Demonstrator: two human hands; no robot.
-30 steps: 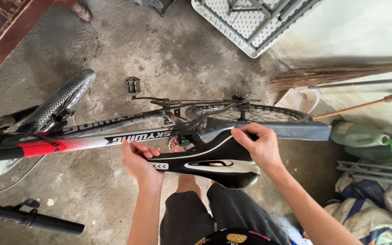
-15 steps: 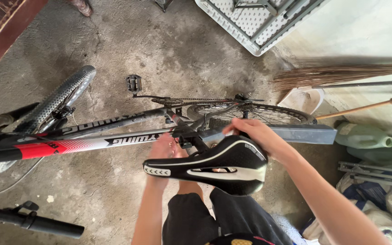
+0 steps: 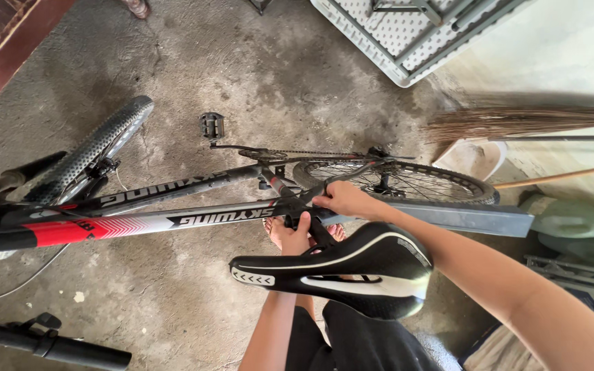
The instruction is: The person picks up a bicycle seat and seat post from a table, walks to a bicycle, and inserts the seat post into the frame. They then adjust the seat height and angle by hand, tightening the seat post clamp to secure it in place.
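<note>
A black saddle (image 3: 338,271) with white markings sits on its post, nose pointing left, over a bicycle frame (image 3: 139,225) painted grey, white and red. My left hand (image 3: 290,237) reaches under the saddle's nose and closes around the seat post just above the frame. My right hand (image 3: 342,200) lies on the joint where the top tube meets the seat tube, fingers curled over it. The post itself is mostly hidden by the saddle and both hands. My bare feet show below the frame.
The rear wheel (image 3: 407,180) with chain lies to the right, and the front wheel (image 3: 97,151) and a pedal (image 3: 212,126) to the left. A grey beam (image 3: 462,216), brooms (image 3: 517,122), a green jug (image 3: 572,223), a folded white table (image 3: 414,34) and a black handlebar (image 3: 42,343) surround me.
Both hands have left the saddle and dropped to the post and frame joint beneath it. The saddle now stands free of my hands and nearer the camera.
</note>
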